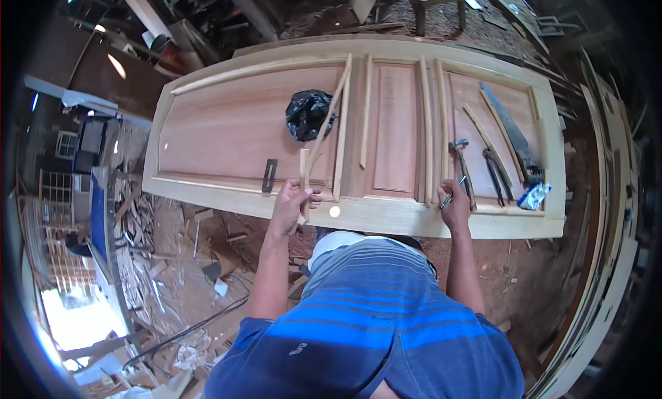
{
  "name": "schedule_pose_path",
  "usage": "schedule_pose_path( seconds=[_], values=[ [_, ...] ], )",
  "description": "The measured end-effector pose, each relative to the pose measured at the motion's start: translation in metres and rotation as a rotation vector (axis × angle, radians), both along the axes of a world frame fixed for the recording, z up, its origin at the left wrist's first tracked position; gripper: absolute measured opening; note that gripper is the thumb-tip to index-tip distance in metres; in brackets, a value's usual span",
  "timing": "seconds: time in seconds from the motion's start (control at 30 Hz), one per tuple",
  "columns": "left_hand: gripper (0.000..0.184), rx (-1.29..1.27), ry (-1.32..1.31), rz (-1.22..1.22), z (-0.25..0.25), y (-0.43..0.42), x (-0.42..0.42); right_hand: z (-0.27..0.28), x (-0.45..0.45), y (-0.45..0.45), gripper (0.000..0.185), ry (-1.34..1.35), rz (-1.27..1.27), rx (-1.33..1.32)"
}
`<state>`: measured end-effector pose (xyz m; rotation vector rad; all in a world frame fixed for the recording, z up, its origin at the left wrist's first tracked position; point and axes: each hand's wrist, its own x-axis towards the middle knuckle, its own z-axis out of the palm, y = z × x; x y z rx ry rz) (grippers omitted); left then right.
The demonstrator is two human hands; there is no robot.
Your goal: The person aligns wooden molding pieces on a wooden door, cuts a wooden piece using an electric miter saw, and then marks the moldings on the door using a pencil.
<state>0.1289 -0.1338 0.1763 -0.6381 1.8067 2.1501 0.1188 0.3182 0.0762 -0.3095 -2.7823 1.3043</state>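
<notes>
A pale wooden panelled door lies flat in front of me. Close to its near edge, my left hand is closed on a short wooden strip. A slim pencil-like marker sits in the closed fingers of my right hand, over the same edge further right. Just beyond that hand lies a hammer, its handle partly beside my fingers. A dark slotted metal piece rests on the door to the left of my left hand. Behind the held strip, a longer loose moulding leans diagonally.
On the door are a crumpled black plastic bag, pincers, a handsaw, a loose strip and a blue-and-white packet. Wood scraps litter the floor at left. Long boards stand at right.
</notes>
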Motion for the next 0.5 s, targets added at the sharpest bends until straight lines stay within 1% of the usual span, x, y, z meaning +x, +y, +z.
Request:
schedule_pose_path(
  seconds=[0.07, 0.1, 0.2, 0.23, 0.33, 0.4, 0.43, 0.47, 0.5],
  values=[
    [0.036, -0.053, -0.003, 0.061, -0.006, -0.025, 0.007, -0.017, -0.004, -0.009, 0.029, 0.007, 0.025, -0.018],
    [0.036, -0.040, -0.025, 0.111, -0.003, -0.033, 0.010, -0.019, -0.006, -0.011, 0.031, -0.032, 0.027, -0.057],
    [0.034, 0.029, -0.035, 0.187, -0.017, -0.053, 0.016, -0.030, -0.011, -0.015, 0.032, -0.074, 0.034, 0.040],
    [0.033, 0.073, -0.042, 0.198, -0.018, -0.055, 0.016, -0.032, -0.014, -0.017, 0.030, -0.043, 0.061, 0.049],
    [0.032, 0.177, -0.063, 0.164, -0.029, -0.053, 0.008, -0.042, -0.029, -0.045, 0.027, -0.096, 0.120, -0.018],
    [0.030, 0.204, -0.080, 0.111, -0.035, -0.047, -0.003, -0.036, -0.046, -0.082, 0.024, -0.022, 0.172, 0.020],
    [0.029, 0.205, -0.089, 0.084, -0.036, -0.044, -0.010, -0.044, -0.054, -0.101, 0.025, 0.066, 0.210, 0.034],
    [0.029, 0.207, -0.099, 0.050, -0.038, -0.041, -0.015, -0.065, -0.063, -0.122, 0.026, 0.153, 0.243, 0.051],
    [0.030, 0.240, -0.072, 0.016, -0.043, -0.039, -0.021, -0.078, -0.072, -0.137, 0.022, 0.157, 0.283, 0.037]
  ],
)
